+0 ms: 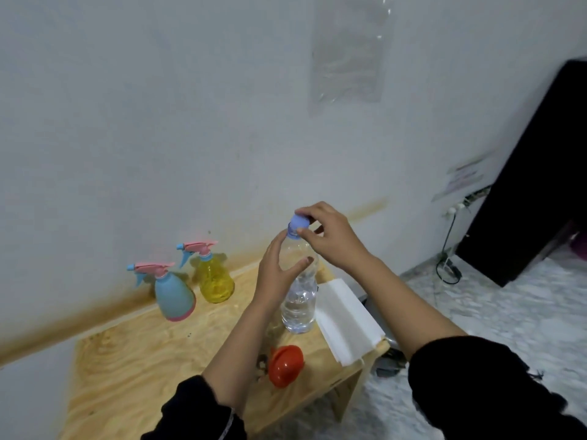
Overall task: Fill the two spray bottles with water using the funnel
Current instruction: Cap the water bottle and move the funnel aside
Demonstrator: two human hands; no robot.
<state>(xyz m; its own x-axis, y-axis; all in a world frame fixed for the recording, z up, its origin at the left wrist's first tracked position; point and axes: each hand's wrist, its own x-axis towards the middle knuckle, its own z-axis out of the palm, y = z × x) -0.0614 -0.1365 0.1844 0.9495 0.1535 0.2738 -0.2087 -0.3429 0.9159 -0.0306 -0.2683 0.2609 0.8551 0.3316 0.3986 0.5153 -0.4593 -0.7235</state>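
A clear water bottle stands upright on the wooden table, partly filled. My left hand grips its upper body. My right hand pinches the blue cap on top of the bottle. Two spray bottles stand by the wall at the table's back: a blue one with a pink trigger head and a yellow see-through one with a pink trigger head. The red funnel lies on the table near its front, just right of my left forearm.
A stack of white paper towels lies at the table's right edge, overhanging it. A dark cabinet and a black cable are on the floor to the right. The wall runs right behind the table.
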